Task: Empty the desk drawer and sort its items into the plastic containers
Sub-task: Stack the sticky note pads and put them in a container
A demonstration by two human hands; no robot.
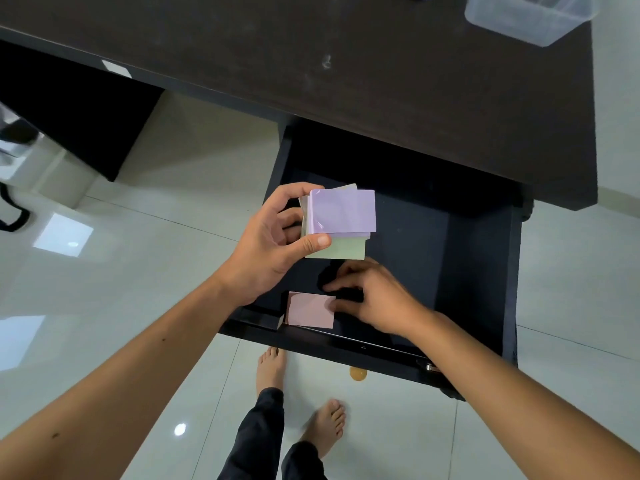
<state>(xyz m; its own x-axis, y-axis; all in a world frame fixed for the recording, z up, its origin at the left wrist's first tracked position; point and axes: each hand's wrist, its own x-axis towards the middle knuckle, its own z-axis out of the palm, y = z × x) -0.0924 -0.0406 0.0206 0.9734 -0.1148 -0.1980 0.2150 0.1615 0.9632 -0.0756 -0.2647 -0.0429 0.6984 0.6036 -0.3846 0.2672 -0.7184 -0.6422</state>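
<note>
on the far left there's only pale glossy floor tile (pixel 104 271) and the dark underside of the desk. moving in, the left hand (pixel 273 244) is raised over the open drawer (pixel 433 237), thumb along the near edge and fingers curled round the far edge, pinching a small stack of sticky-note pads (pixel 341 220). a lilac pad sits on top, with a pale green pad (pixel 341 250) poking out under it and more pale edges behind. the stack is held in the air, clear of the drawer floor.

below it, in the drawer's front left corner, a pink pad (pixel 310 310) lies flat against the front wall. the right hand (pixel 374 299) is down inside the drawer just beside it, fingers loosely spread and pointing left, fingertips touching the pad's right edge. whether it actually grips the pad, i cannot tell.

the rest of the drawer to the right looks dark and bare. up at the top right, a clear plastic container (pixel 526 19) stands on the dark desk top (pixel 381 71), well apart from the hands.
</note>
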